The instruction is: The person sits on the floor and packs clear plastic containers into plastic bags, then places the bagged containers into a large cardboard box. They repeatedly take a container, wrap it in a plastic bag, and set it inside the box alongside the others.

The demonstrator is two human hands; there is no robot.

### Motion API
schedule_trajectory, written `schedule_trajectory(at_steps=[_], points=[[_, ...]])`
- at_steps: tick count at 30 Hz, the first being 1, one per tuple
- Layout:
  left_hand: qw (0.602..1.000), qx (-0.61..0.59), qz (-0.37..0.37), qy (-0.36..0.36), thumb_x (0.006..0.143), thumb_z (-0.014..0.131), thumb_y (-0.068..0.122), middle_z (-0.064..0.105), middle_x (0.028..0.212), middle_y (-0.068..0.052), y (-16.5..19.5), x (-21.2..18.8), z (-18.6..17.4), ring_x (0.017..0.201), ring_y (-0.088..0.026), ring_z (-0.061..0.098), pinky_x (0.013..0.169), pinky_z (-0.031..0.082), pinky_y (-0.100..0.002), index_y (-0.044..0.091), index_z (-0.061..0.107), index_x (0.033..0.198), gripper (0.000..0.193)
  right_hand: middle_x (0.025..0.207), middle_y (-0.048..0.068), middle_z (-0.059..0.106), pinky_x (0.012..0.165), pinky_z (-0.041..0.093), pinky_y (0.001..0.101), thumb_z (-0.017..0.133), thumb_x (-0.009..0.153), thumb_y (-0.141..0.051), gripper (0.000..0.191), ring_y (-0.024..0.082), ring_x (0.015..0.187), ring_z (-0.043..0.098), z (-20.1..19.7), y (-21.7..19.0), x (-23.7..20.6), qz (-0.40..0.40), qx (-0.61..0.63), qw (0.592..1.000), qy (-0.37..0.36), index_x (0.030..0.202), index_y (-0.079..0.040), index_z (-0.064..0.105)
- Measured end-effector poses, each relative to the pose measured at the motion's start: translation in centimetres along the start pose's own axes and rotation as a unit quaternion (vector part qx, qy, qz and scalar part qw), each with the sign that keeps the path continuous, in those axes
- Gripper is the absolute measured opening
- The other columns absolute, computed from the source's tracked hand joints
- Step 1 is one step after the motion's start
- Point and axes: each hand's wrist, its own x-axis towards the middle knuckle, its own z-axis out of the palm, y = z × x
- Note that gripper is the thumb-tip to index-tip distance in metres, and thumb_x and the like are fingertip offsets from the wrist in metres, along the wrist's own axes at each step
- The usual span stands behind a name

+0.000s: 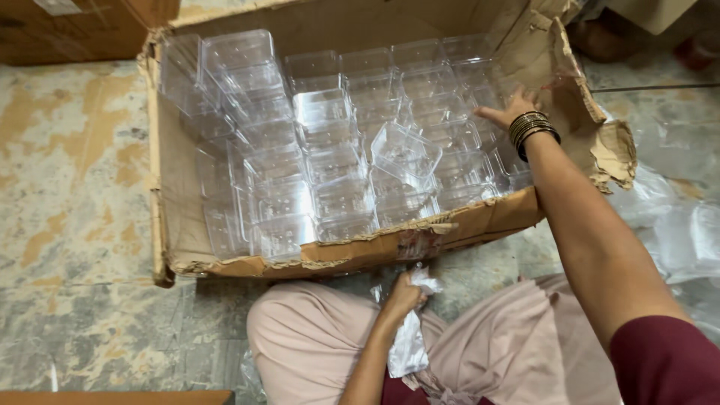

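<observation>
A wide, torn cardboard box (180, 187) lies on the floor in front of me, packed with rows of clear plastic square containers (330, 157). One clear container (405, 150) sits tilted on top of the rows near the middle. My right hand (506, 109), with dark bangles on the wrist, reaches into the box's right side and rests on the containers by the torn wall. My left hand (405, 294) is low by my lap, below the box's front edge, closed on a crumpled clear plastic bag (409, 341).
A brown carton (67, 30) stands at the top left. Crumpled clear plastic sheets (675, 225) lie on the floor to the right. The floor is worn and patchy. My knees in pink cloth (315, 337) sit just before the box.
</observation>
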Motion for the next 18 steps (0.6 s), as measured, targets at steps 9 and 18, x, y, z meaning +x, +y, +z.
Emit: schedule_trajectory(at_steps=[9,18], points=[[0.996,-0.035,0.017,-0.075,0.075,0.046,-0.005,0.065,0.074,-0.001,0.6,-0.9,0.2,0.058,-0.009,0.053,0.051,0.041,-0.027,0.005,0.068,0.094,0.031,0.158,0.033,0.026,0.117,0.025,0.0686,0.087,0.067,-0.061,0.103,0.054,0.144,0.030,0.9,0.9,-1.7,-0.109,0.003,0.988,0.106,0.145,-0.013,0.040],[0.985,-0.001,0.080,-0.152,0.087,0.065,0.021,0.060,0.078,0.006,3.6,-3.8,0.6,0.068,-0.004,0.051,0.058,0.040,-0.023,0.012,0.069,0.093,0.012,0.145,0.023,0.048,0.119,0.015,0.0711,0.083,0.070,-0.070,0.099,0.050,0.141,0.038,1.4,1.0,-1.2,-0.130,-0.030,0.989,0.068,0.138,-0.008,0.046]])
